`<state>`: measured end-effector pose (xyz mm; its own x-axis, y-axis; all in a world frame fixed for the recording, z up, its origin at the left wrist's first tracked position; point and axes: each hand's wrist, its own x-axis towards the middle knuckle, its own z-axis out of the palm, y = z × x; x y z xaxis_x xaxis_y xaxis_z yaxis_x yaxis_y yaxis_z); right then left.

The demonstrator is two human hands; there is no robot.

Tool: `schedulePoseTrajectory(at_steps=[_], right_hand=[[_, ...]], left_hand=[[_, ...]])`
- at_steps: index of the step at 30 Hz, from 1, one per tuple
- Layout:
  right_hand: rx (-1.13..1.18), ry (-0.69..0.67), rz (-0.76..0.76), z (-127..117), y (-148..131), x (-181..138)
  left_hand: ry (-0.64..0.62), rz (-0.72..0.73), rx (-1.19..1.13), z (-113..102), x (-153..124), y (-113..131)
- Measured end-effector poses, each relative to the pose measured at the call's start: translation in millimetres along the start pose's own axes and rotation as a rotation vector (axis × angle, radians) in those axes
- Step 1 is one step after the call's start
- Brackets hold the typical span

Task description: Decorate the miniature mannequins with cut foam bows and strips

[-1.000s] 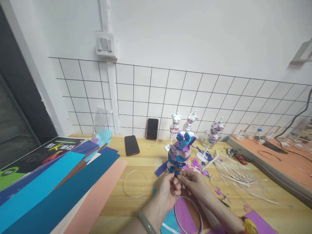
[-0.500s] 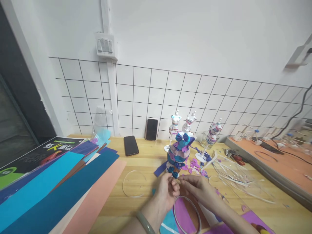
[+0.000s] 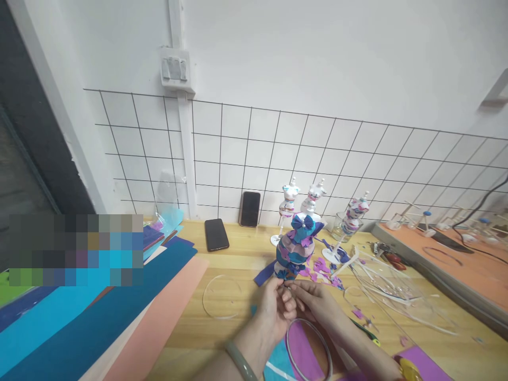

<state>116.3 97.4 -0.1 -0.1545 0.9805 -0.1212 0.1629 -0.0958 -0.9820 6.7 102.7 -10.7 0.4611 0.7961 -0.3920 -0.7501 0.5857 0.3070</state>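
Step in hand, as judged: fitting trim at the base of the dressed mannequin, which stands upright on the tabletop just beyond both hands. The left hand and right hand meet fingertip to fingertip at its lower edge, fingers pinched nearly closed; what they pinch is too small to identify. A metal ring lies below the wrists. The next move likely calls for fine, steady pressure without tipping the figure.

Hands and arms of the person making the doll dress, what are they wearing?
Both forearms are bare, with no sleeves in view and no gloves. The left hand has a smooth, pale green bangle round its wrist. The right hand shows no ring or watch that can be made out.
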Motion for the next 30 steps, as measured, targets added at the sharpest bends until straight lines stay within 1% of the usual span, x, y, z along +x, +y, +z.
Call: schedulePoseTrajectory(at_steps=[7, 14, 17, 20, 22, 25, 28, 30], right_hand=[[0.010, 0.023, 0.011, 1, -1, 1], [0.029, -0.025, 0.035, 0, -2, -4], [0.004, -0.005, 0.047, -6, -7, -10], [-0.073, 0.037, 0.062, -20, -16, -17], [-0.114, 0.076, 0.051, -33, -26, -21], [-0.150, 0.217, -0.016, -56, -48, -25], [-0.197, 0.352, -0.173, -76, -77, -26], [-0.240, 0.442, -0.304, -82, -100, -26]], left_hand=[[0.008, 0.006, 0.002, -1, 3, -1], [0.017, 0.006, 0.012, -2, 3, -2], [0.030, 0.009, 0.007, -2, 2, -2], [0.041, 0.010, -0.002, -1, 1, -2], [0.045, 0.005, -0.006, -1, 0, -1], [0.047, -0.002, -0.013, 0, 0, -1], [0.047, -0.005, -0.016, 0, 1, -1], [0.049, -0.003, -0.018, 0, 1, -1]])
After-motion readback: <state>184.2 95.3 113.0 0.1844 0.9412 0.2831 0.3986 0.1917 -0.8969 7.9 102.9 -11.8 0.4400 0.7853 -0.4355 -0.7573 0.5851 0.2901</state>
